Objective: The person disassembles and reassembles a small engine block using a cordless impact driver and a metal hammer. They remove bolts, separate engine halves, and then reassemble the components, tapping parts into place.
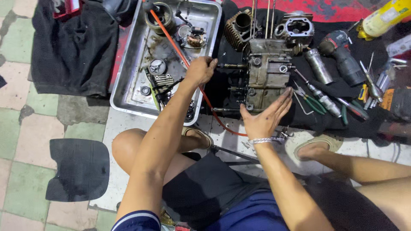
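A grimy metal engine crankcase (266,72) lies on a black cloth (222,92) in front of me, long studs rising from its far end. My left hand (200,70) is curled at the case's left side, by a shaft end (231,66), and I cannot tell what it grips. My right hand (264,114) is spread flat, palm up, fingers apart, against the near edge of the case. A bracelet sits on that wrist. A thin orange hose (180,51) runs under my left hand.
A steel tray (128,92) at left holds a stator (195,39), gears and small parts. A finned cylinder (237,26) and cylinder head (297,28) lie beyond the case. Power driver (342,57), pliers (314,102), sockets and bits lie right. A yellow spray can (385,17) sits at the far right.
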